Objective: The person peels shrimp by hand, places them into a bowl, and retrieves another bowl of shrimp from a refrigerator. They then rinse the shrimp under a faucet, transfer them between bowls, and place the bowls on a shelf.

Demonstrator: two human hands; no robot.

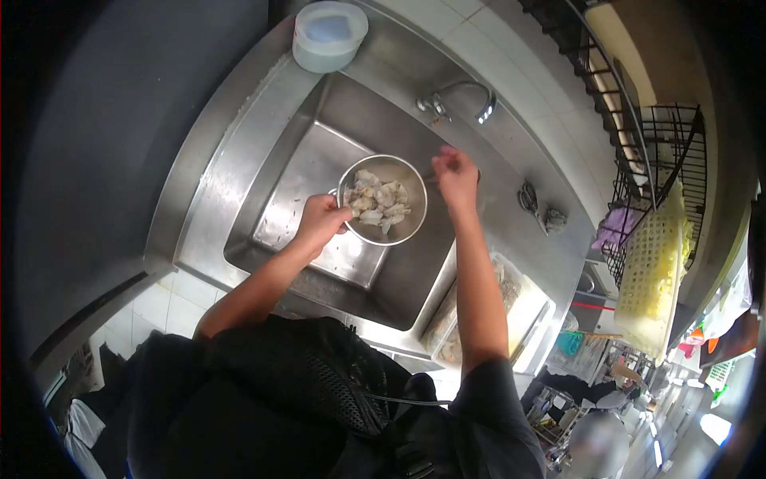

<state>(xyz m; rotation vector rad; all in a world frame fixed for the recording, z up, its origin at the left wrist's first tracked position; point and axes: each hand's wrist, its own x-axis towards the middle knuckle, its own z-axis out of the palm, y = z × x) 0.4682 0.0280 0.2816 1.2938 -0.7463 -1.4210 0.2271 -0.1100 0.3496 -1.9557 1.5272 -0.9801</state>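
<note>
My left hand (321,221) is closed on the near-left side of a round metal pot (420,217), thumb over its rim. Inside the pot lie pale, wet raw pieces that look like peeled shrimp (378,201). The pot is over the steel sink basin (299,172). To the right of the pot, my right hand (456,177) is raised with loosely bent fingers, slightly blurred. It is apart from the pot and below the faucet (435,104), and I see nothing held in it.
A lidded white tub (329,38) stands at the sink's back-left corner. Right of the basin is a clear container (447,319) partly behind my forearm. Metal utensils (531,199) and a scouring pad (556,219) lie on the counter. Wire racks with a yellow basket (650,271) hang at right.
</note>
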